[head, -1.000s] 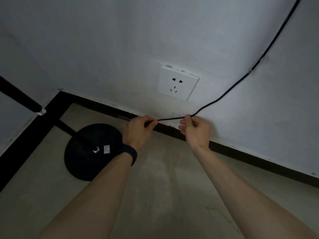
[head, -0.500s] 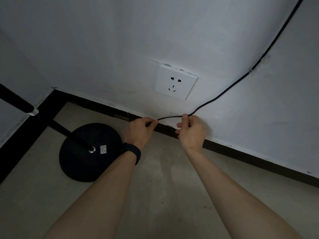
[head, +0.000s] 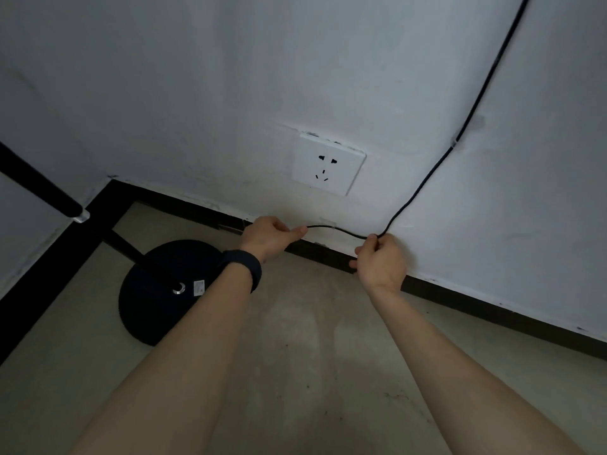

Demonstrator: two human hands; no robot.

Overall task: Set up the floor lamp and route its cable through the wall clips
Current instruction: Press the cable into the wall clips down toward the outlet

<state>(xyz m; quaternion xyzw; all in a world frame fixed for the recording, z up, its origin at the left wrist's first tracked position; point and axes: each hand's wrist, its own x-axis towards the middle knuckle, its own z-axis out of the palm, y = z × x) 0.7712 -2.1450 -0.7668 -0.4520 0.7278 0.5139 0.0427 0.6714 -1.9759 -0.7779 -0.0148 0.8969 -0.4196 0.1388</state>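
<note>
Where white wall (head: 197, 77) meets concrete floor (head: 312, 356), left hand (head: 267, 236) and right hand (head: 381, 264) each pinch the black cable (head: 427, 182).

The cable (head: 427, 180) runs off the top edge, so where it leads is out of sight, and its near end vanishes inside the left hand (head: 267, 236). The lamp pole (head: 39, 185) is cut by the left edge. The left forearm covers part of the lamp base (head: 154, 290). The small label (head: 199, 287) there is too tiny to read.
</note>
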